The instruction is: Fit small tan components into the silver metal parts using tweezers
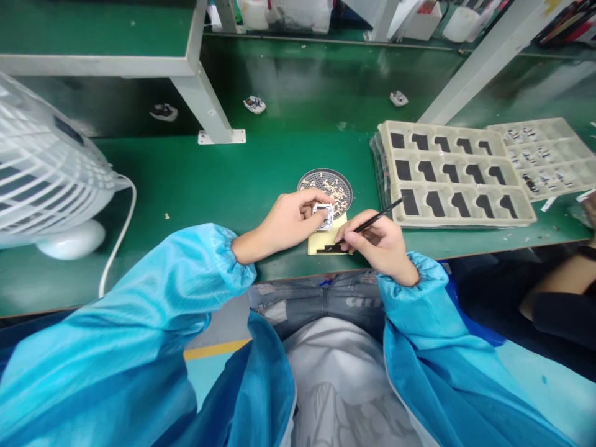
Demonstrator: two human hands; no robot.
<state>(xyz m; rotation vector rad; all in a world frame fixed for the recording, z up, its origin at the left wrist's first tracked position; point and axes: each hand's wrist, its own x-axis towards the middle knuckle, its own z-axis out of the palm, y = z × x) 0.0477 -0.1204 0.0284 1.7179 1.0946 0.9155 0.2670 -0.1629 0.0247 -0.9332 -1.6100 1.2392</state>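
Observation:
My left hand [291, 217] is closed on a small white plastic housing [325, 217], pinched between thumb and fingers, its hollow side showing. In my right hand [379, 243] a thin black pen-shaped tool [378, 216] is held like a pen, slanting down to the left. Its lower end is near a dark strip on a yellow pad [328, 241], beneath both hands. A round dark dish [325, 174] with many tiny beige pieces sits just beyond the housing, partly covered by my left fingers.
Right of my hands lies a pale compartment tray [465, 220] with black pieces; behind it, another tray [570, 146] holds small white parts. A white fan [46, 180] stands left. White parts [254, 104] rest near the back. A metal post [205, 105] rises there. Another person's arm [559, 288] is at right.

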